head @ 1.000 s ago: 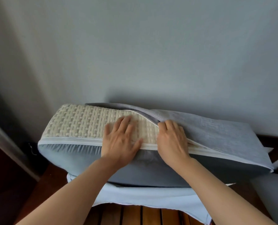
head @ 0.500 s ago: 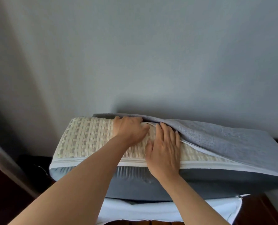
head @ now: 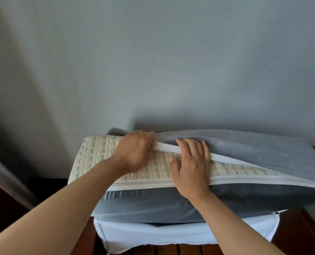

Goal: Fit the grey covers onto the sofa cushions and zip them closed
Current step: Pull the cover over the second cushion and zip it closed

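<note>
head view: cushion (head: 101, 153) against grey wall (head: 153, 61).

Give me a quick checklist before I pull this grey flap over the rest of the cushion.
1. Left hand grips the flap edge: ok.
2. Right hand lies flat on the cushion, holding it down: ok.
3. Cushion covered: not ok, the woven left part is bare.
4. Zip tapes meet: not ok, the upper one sits well above the lower tape.
5. Zip slider found: cannot tell, none shows.
6. Cover snug at the right end: cannot tell, out of frame.
</note>
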